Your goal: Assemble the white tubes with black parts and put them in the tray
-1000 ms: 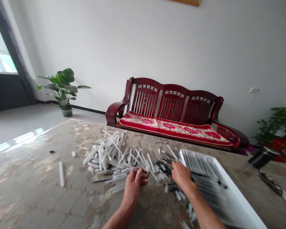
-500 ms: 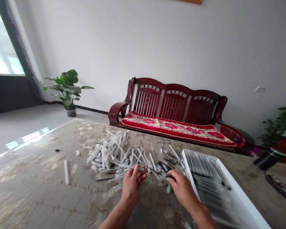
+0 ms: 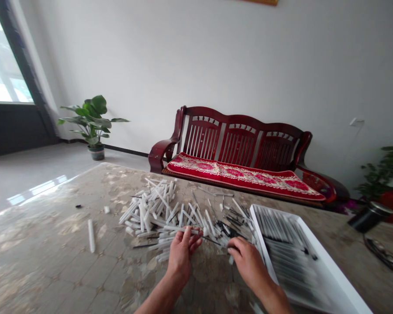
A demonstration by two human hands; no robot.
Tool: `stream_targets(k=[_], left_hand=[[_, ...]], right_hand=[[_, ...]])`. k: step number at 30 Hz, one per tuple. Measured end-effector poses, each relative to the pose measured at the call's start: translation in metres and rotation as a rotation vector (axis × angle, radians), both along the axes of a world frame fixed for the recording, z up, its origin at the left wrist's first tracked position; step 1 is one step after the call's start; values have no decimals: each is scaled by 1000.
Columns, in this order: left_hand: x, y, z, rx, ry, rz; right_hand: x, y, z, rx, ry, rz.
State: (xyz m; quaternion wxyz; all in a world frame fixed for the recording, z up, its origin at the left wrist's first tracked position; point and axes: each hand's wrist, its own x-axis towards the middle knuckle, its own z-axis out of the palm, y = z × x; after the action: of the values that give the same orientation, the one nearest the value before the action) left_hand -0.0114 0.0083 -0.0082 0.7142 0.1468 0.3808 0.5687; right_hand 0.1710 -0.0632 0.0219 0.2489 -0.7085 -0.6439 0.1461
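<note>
Two bare hands at work over a patterned tabletop, near its middle.

Left hand (image 3: 180, 255): thumb and forefinger pinched on a white tube (image 3: 175, 228), which lies roughly level across the fingertips, beside the near edge of the pile; remaining fingers loosely curled and slightly spread. A thin dark rod (image 3: 212, 240) slants from this hand down toward the right hand and ends just short of it. Whether the rod sits inside the tube cannot be made out.

Right hand (image 3: 248, 264): fingers bent inward, thumb close to the forefinger. Contents of this grip are hidden; cannot tell if anything is held. Position: just left of the white tray, near a cluster of black pieces (image 3: 227, 229).

Pile of white tubes (image 3: 150, 205): heaped in crossing directions, beyond and to the left of the left hand. White tray (image 3: 333, 264): on the right, carrying rows of slim, dark-ended items (image 3: 275, 224), the nearer rows blurred.

On the tabletop (image 3: 52, 270), well left of the pile: one lone tube (image 3: 91, 235), a small white piece (image 3: 107, 209), a small black piece (image 3: 78, 206). Far right: a black cylinder (image 3: 368, 218).
</note>
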Motion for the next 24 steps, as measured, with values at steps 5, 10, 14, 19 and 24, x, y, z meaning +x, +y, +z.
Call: stream_targets(k=[5,10,14,19,24], left_hand=[[-1,1,0,-22,-11,12],[-1,-1,-2,-18,-11,-3],[1,-1,-7,29,11,-32],[0,0,-11,97,102,-72],[-3,-1,-9,105,166,-122]], right_hand=[[1,-1,1,30,43,-4],[2,-2,2,45,40,-10],[1,-5,3,56,-35,5],[-5,-9,11,102,-126,1],[-7,-11,19,139,-127,0]])
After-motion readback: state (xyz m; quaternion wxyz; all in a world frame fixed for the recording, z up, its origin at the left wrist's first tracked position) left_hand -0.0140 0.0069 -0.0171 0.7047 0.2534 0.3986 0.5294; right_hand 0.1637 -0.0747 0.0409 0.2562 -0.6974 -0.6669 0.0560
